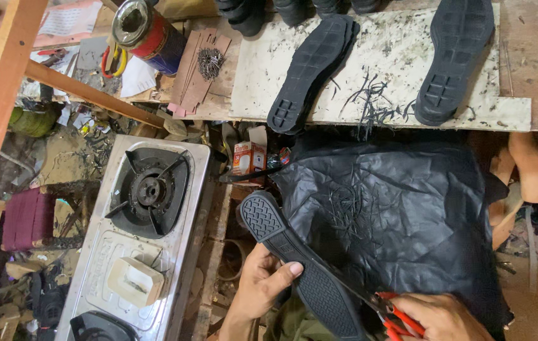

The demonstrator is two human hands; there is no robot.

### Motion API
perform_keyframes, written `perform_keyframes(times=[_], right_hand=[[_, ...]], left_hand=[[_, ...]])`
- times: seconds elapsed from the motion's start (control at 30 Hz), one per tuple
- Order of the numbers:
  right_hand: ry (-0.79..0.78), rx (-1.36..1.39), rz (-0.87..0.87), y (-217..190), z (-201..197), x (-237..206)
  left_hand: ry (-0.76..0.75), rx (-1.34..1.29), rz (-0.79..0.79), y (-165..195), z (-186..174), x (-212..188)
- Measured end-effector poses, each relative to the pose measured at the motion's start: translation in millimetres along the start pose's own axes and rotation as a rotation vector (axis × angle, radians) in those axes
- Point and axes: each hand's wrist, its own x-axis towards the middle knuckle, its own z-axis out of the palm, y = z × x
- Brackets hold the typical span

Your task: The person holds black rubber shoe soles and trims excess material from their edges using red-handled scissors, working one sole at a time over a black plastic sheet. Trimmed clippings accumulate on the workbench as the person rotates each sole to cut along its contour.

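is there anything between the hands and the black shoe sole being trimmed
Nothing visible. The left hand grips the black shoe sole directly, thumb on its tread. The right hand holds red-handled scissors whose blades meet the sole's edge.

Light: soft, even daylight | Brightest: pale board (376, 50) along top edge | Glare: mild sheen on steel stove (101, 252) | Dim: cluttered left side | Sharp focus, slight wide-angle bending at edges
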Motion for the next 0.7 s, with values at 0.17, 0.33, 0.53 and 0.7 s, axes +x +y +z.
perform_keyframes(times=[0.17,0.33,0.53,0.7], right_hand=[[-0.055,-0.001,0.098,4,0,-2],[0.044,0.09,-0.044,0,4,0],[-0.043,0.064,0.169,-2,6,2],[0.022,0.129,0.107,2,13,1]], left_hand=[[-0.015,-0.016,-0.007,2,3,1],[-0.025,-0.012,-0.02,2,6,-1],[-0.086,-0.011,-0.001,4,5,0],[-0.092,-0.13,0.037,8,9,6]])
